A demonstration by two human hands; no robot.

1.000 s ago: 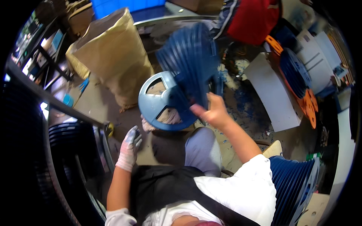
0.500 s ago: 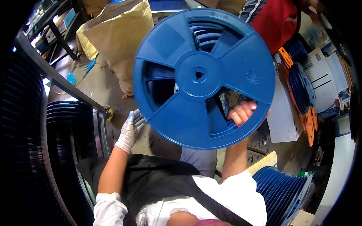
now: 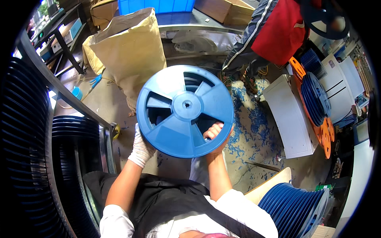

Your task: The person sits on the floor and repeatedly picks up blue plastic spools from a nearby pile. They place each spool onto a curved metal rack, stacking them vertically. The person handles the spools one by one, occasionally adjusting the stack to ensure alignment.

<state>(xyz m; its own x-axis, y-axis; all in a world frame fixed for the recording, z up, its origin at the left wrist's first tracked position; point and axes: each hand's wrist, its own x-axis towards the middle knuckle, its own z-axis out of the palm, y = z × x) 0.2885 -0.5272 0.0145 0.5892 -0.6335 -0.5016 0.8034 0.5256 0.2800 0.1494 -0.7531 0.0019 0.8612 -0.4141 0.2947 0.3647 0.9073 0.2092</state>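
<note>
A large round blue plastic reel with cut-out windows is held up in front of me, its flat face upward. Through its windows more blue rims show beneath, so it looks like a stack. My right hand, bare, grips it at the lower right, fingers curled through a window. At the lower left edge my left hand, in a striped white glove, is closed against the rim; its fingertips are partly hidden by the reel.
A rack of dark reels lines the left. A large paper sack stands ahead, a blue crate behind it. A person in a red garment handles a dark reel at upper right. White cabinet and stacked blue reels sit right.
The reel has moved down and away from my head, so it looks smaller. My left hand, apart or barely at its edge before, now holds the rim. The person in red has shifted.
</note>
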